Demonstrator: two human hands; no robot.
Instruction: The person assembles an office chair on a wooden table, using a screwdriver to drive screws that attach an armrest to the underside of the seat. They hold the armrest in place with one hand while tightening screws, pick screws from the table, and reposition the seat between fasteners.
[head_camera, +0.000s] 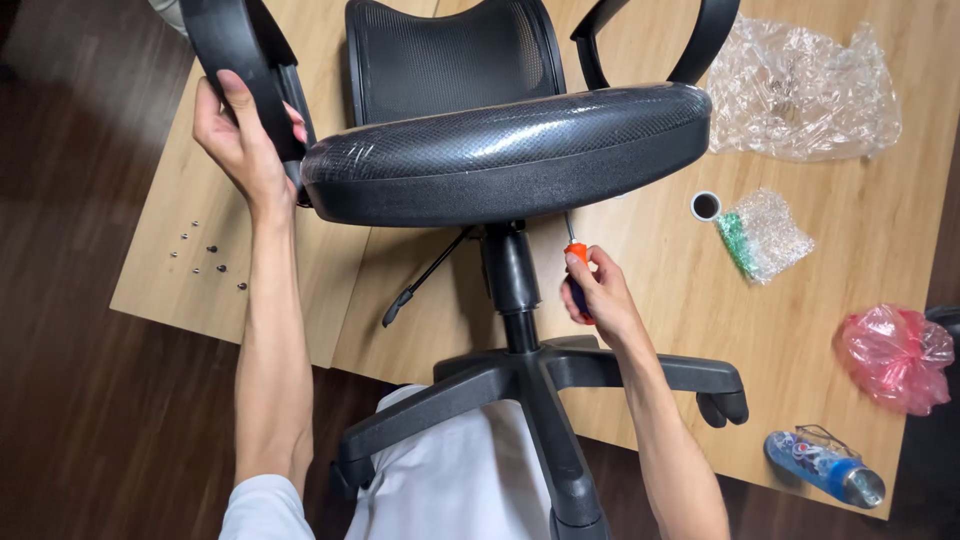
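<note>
Here we see the left hand (243, 140) raised at the upper left of the frame, forearm running straight up from the bottom edge, fingers wrapped around the black armrest (240, 60) with the thumb on its outer edge. The right hand (598, 292) sits just right of centre, its forearm slanting in from the lower right, fingers curled tight around the orange-and-blue handle of a screwdriver (577, 262) whose shaft points up under the seat (510, 155). The chair lies on its back across the wooden table (650, 330), the seat filling the upper middle, the gas column (512, 285) below it, and the star base (540, 400) reaching toward the bottom edge. We count several small screws (205, 258) loose on the table at the left. As for containers: a clear crumpled bag (800, 90) in the upper right, contents too unclear to tell; a small bubble-wrap pouch (765, 235) at the right holding something green, just beside a small dark ring (706, 206); a pink bag (895, 355) at the right edge, bunched shut; and a bottle (825, 468) lying at the lower right with glasses (825, 438) against it.
</note>
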